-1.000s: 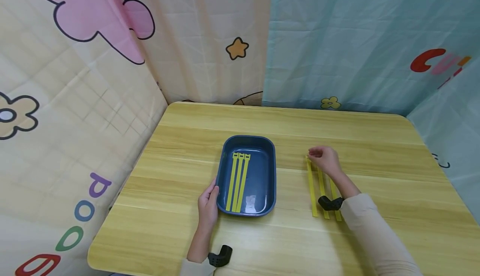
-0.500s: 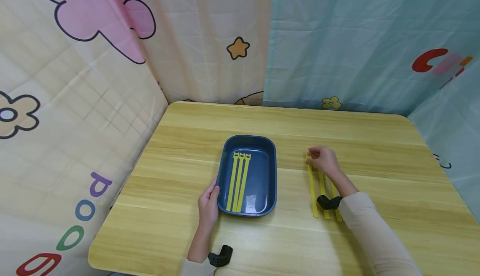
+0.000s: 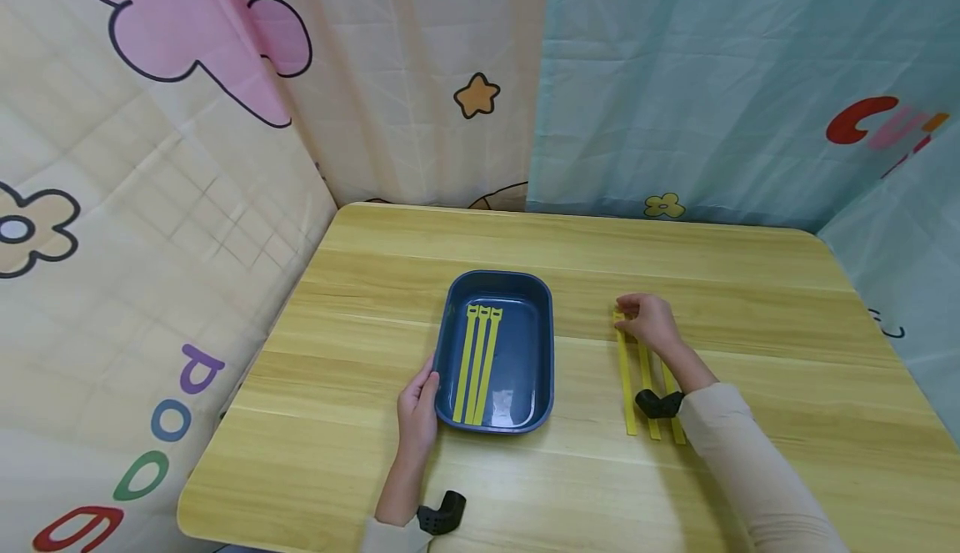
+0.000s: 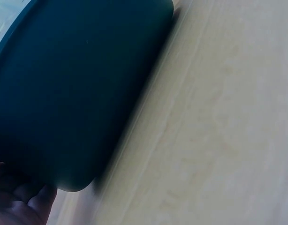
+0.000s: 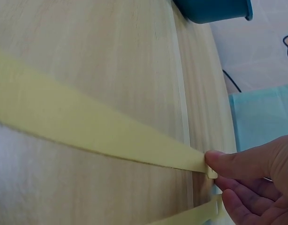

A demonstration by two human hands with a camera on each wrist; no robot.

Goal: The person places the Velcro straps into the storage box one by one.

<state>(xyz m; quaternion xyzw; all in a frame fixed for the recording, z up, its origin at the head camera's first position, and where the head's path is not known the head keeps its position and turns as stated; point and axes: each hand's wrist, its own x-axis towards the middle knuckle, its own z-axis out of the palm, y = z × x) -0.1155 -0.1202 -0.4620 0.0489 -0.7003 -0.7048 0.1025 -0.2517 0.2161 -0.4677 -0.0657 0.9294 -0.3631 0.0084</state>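
My left hand (image 3: 417,407) grips the near left side of a dark blue tray (image 3: 528,344), thumb by its rim. Three yellow cable ties (image 3: 480,369), flat with slotted heads, lie side by side in the tray's left half. To the right of it, my right hand (image 3: 651,324) pinches the far, slotted end of another yellow cable tie (image 3: 627,386). Its thumb (image 5: 228,163) presses on that end in the right wrist view. Two more yellow ties (image 3: 647,378) lie on the table under the right hand and wrist, partly hidden. The left wrist view shows mostly the tray's outer wall (image 4: 78,93).
A light wooden table (image 3: 585,486) bears everything, its far edge close to hanging cloth (image 3: 675,77) with printed figures. Each wrist wears a black camera mount, one on the left (image 3: 442,514) and one on the right (image 3: 658,404).
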